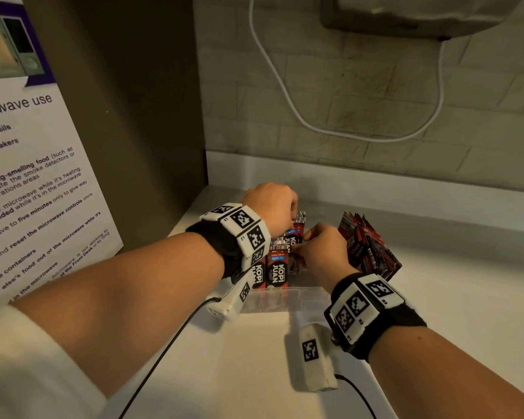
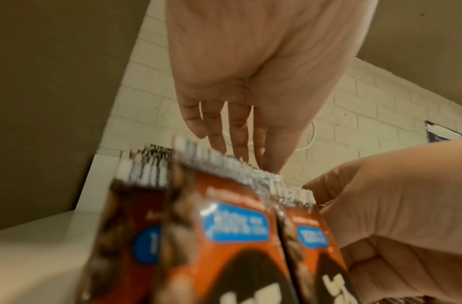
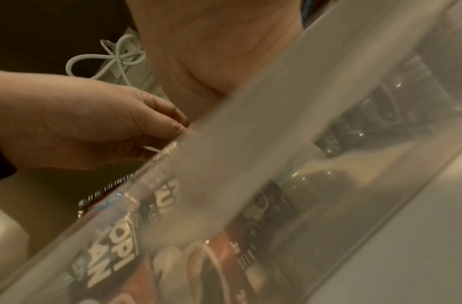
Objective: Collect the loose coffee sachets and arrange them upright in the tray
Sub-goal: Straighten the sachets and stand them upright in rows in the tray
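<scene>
Red and black "Kopi Juan" coffee sachets point(image 1: 277, 272) stand upright in a row inside a clear plastic tray point(image 1: 288, 297) on the white counter. My left hand point(image 1: 292, 214) reaches down over the far end of the row. Its fingers point(image 2: 237, 139) and thumb close on the striped tops of the sachets point(image 2: 224, 226) there. My right hand point(image 1: 300, 244) is just right of the row, pinching the top edge of a sachet in the middle. The right wrist view looks through the tray wall point(image 3: 276, 144) at the sachets point(image 3: 113, 265) and my left hand point(image 3: 81, 127).
A fanned bundle of red sachets point(image 1: 368, 247) leans at the right end of the tray. A brown cabinet side point(image 1: 127, 116) with a microwave notice stands to the left. A tiled wall with a hanging white cable point(image 1: 285, 98) is close behind.
</scene>
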Tool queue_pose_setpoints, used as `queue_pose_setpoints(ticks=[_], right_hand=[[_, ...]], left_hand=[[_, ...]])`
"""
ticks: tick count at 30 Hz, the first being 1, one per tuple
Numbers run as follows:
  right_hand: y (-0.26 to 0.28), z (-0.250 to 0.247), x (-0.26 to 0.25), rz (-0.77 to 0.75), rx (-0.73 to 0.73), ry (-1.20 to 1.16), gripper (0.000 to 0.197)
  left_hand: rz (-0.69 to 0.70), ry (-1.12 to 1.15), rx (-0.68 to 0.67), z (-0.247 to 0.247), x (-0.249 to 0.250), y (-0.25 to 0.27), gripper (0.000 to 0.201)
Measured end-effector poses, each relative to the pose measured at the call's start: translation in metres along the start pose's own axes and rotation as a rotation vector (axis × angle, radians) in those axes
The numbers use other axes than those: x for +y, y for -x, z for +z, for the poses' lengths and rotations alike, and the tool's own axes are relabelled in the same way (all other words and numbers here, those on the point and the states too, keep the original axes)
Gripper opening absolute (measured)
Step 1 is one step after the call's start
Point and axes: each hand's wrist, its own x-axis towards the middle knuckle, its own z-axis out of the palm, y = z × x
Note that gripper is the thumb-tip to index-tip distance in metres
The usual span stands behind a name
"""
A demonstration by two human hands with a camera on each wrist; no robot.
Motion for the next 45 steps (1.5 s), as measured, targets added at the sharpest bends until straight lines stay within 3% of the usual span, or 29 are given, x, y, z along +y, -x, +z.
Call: queue_pose_setpoints(ticks=[10,15,18,23,36,41,45], right_hand=[[0.004,-0.001,-0.002,0.075,-0.025,0.056,0.033],[0.008,-0.005,-0.004,0.091,-0.049,0.074,0.021],[0.011,-0.005,-0.006,0.142,-0.130,0.113,0.015],[0.012,0.000,-0.008,0.258,-0.311,0.137,0.023],[0.008,0.001,-0.008,0.181,-0.208,0.193,0.014],[0.003,-0.001,-0.003,0.131,-0.171,0.258,0.013],[0.002,0.001,-0.003,0.101,-0.140,0.329,0.014]], left_hand=[[-0.001,0.006,0.037,0.001,0.001,-0.002,0.014],[-0.028,0.011,0.028,-0.005,-0.003,-0.004,0.015],[-0.057,-0.037,-0.006,-0.004,-0.002,-0.005,0.003],[-0.085,-0.087,-0.017,0.004,0.003,-0.009,0.011],[-0.030,0.001,-0.001,0.004,0.008,-0.011,0.004],[-0.047,0.072,-0.048,0.002,0.003,-0.012,0.037],[-0.053,0.078,-0.069,0.000,0.004,-0.013,0.040]])
